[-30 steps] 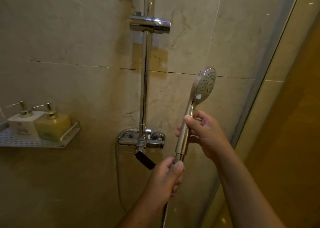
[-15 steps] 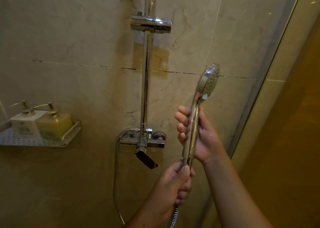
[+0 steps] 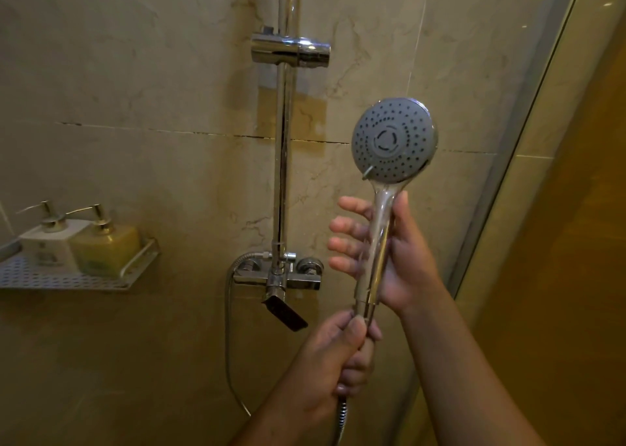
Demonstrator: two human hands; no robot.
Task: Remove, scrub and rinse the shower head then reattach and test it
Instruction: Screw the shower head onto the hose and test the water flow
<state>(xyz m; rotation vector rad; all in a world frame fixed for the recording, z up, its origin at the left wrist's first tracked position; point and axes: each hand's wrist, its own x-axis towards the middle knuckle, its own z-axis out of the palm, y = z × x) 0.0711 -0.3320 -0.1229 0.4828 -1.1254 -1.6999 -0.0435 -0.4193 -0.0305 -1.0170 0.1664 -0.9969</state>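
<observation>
A chrome hand shower head [image 3: 394, 139] stands upright in front of me, its grey nozzle face turned toward the camera. My right hand [image 3: 399, 259] cradles the chrome handle from behind, thumb on the right side and fingers spread to the left. My left hand [image 3: 338, 354] is closed around the hose nut at the handle's base. The metal hose [image 3: 342, 415] drops out of my left fist. The empty chrome holder [image 3: 291, 50] sits on the vertical slide rail [image 3: 283, 161], up and to the left.
The mixer tap [image 3: 279, 274] with a dark lever sits on the marble wall below the rail, with the hose looping down from it. A perforated shelf [image 3: 67, 277] at the left carries two pump bottles [image 3: 78, 242]. A glass panel edge [image 3: 528, 133] runs along the right.
The shower head has turned from edge-on to face the camera and sits a little to the right. My right hand's fingers have spread open along the handle. My left hand keeps its grip at the base.
</observation>
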